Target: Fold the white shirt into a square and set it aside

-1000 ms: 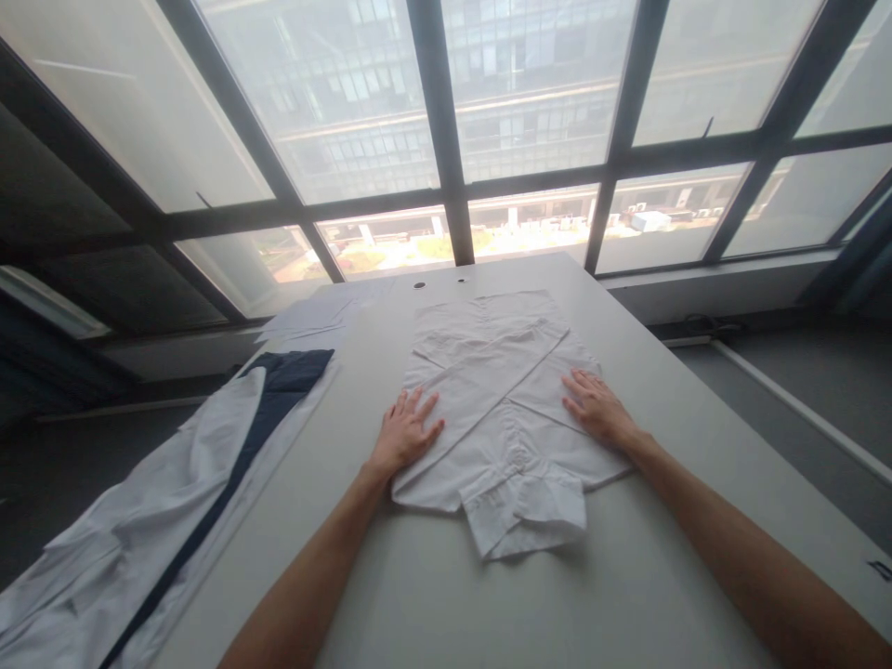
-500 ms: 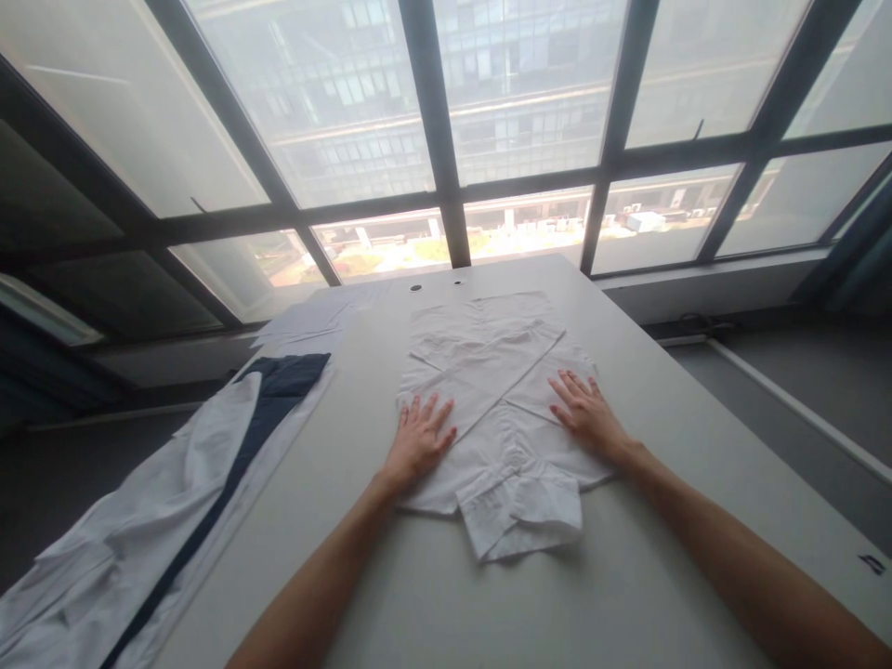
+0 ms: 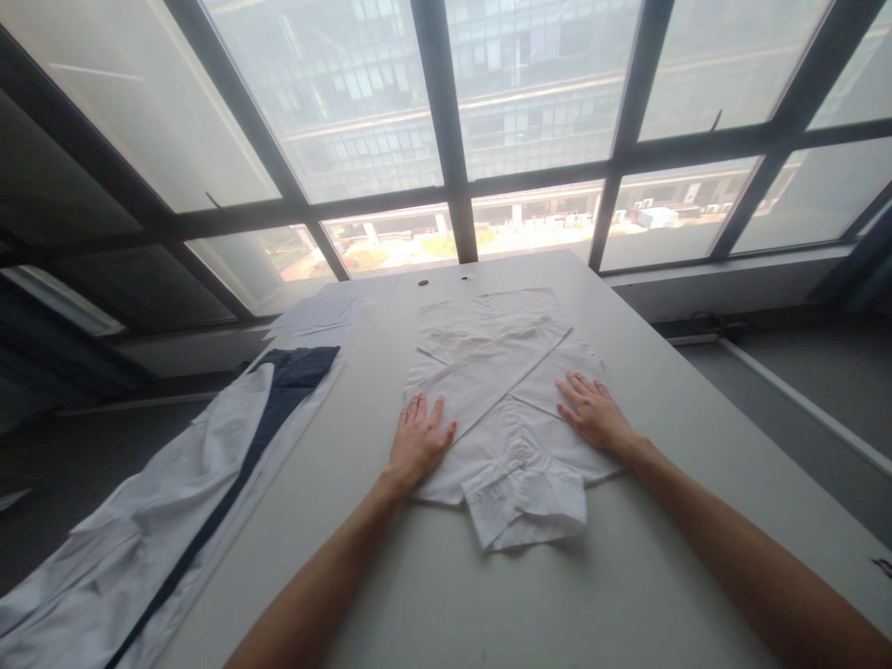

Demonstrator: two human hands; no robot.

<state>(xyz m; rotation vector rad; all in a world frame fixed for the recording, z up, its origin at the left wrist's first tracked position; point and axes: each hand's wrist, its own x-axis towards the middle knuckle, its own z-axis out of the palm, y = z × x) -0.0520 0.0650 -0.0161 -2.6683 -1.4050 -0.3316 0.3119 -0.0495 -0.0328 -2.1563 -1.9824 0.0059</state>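
Note:
A white collared shirt (image 3: 488,372) lies face down on the white table (image 3: 669,576), its sides and sleeves folded inward across the back. Its collar (image 3: 533,516) points toward me, and the cloth is gathered just above it. My left hand (image 3: 420,439) rests flat on the shirt's left edge, fingers a little apart. On the right side, my right hand (image 3: 592,413) presses flat on the cloth with its fingers stretched out. Neither hand grips anything.
White garments (image 3: 167,483) and a dark blue one (image 3: 299,370) are heaped along the table's left edge. Behind them lie white sheets (image 3: 317,314), perhaps paper. Large windows with dark frames (image 3: 456,177) stand beyond the table's far end.
The view has shifted slightly, so the scene sits a little to the right. My fingers on the left have drawn closer together; both hands stay on the shirt.

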